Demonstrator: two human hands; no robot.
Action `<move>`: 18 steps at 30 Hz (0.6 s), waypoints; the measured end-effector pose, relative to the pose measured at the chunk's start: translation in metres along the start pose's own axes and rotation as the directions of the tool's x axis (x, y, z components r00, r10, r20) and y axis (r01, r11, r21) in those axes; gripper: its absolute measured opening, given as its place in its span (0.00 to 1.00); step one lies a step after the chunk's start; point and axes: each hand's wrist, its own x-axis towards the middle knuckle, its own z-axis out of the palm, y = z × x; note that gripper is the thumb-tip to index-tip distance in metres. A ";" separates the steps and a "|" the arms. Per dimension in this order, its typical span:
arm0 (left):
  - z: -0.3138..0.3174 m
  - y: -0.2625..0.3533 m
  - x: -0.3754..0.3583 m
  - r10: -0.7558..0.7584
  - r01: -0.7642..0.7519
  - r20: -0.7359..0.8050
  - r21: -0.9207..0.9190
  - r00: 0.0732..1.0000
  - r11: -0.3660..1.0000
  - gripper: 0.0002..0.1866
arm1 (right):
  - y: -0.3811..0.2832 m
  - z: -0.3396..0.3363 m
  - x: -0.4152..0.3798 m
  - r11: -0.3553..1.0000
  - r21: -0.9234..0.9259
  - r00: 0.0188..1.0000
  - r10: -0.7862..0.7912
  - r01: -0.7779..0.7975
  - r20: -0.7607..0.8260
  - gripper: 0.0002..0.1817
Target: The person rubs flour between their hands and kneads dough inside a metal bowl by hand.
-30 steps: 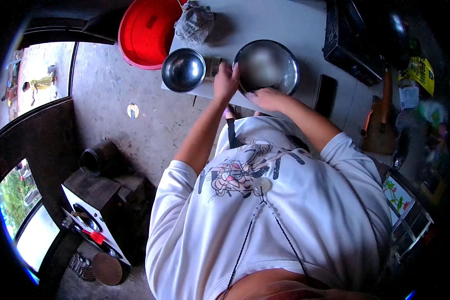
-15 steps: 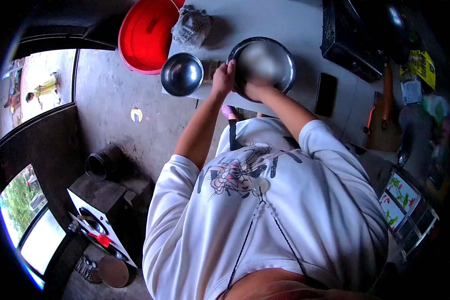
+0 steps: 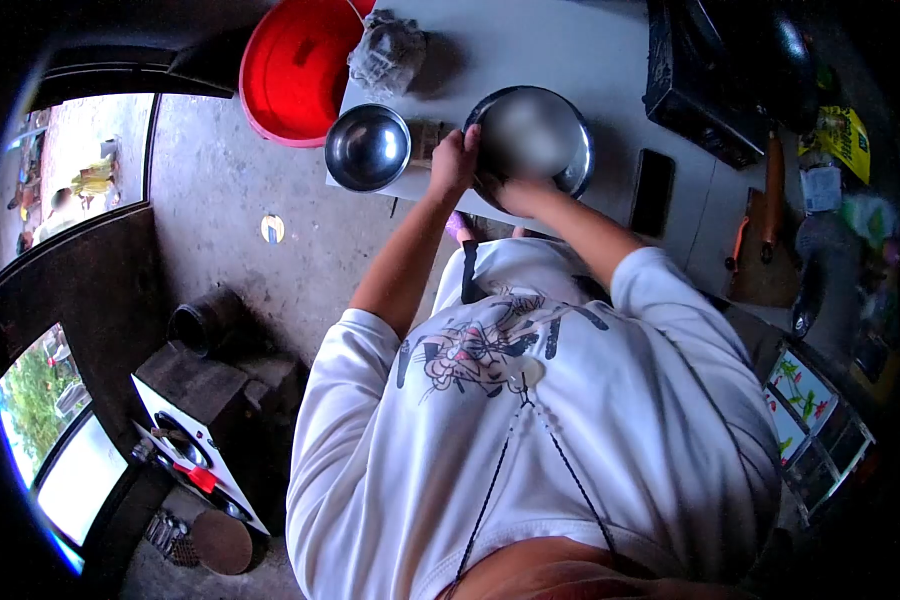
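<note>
A steel basin (image 3: 582,165) sits near the table's front edge, with a whitish, blurred mass (image 3: 530,130) inside. My left hand (image 3: 455,160) is closed on the basin's left rim. Inside its near side is my right hand (image 3: 520,192), touching or close to the whitish mass; blur hides its fingers. To the left of my left hand stands a smaller steel bowl (image 3: 368,148) with a shiny inside. Between that bowl and the basin lies a small brownish block (image 3: 428,140), partly covered by my hand.
On the white table (image 3: 540,40) are a crumpled plastic bag (image 3: 387,52) and a dark phone (image 3: 653,192). A red tub (image 3: 295,75) stands to the left. At right are a black box (image 3: 700,100) and a wooden-handled tool (image 3: 772,195). A stove (image 3: 205,400) is lower left.
My right hand has shifted slightly within the basin toward its near left side. My left hand stays on the rim. Beyond the doorway, people have moved.
</note>
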 end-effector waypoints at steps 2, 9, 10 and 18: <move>0.002 -0.002 -0.002 0.008 -0.007 -0.020 0.055 1.000 0.998 0.24 | 0.001 -0.011 -0.010 0.999 -0.032 1.000 -0.019 0.020 0.016 0.16; 0.003 -0.014 0.004 -0.023 0.024 0.022 -0.015 0.999 1.000 0.25 | -0.004 0.009 0.019 0.897 -0.441 0.988 0.059 0.011 0.143 0.14; 0.006 -0.020 0.001 -0.028 0.029 0.026 -0.016 0.999 0.999 0.25 | 0.002 0.014 0.016 0.898 -0.441 0.987 0.063 0.009 0.148 0.14; -0.001 -0.005 -0.002 -0.009 0.009 0.018 -0.003 1.000 1.000 0.25 | 0.007 -0.056 -0.024 0.947 -0.182 0.956 -0.283 0.267 -0.073 0.19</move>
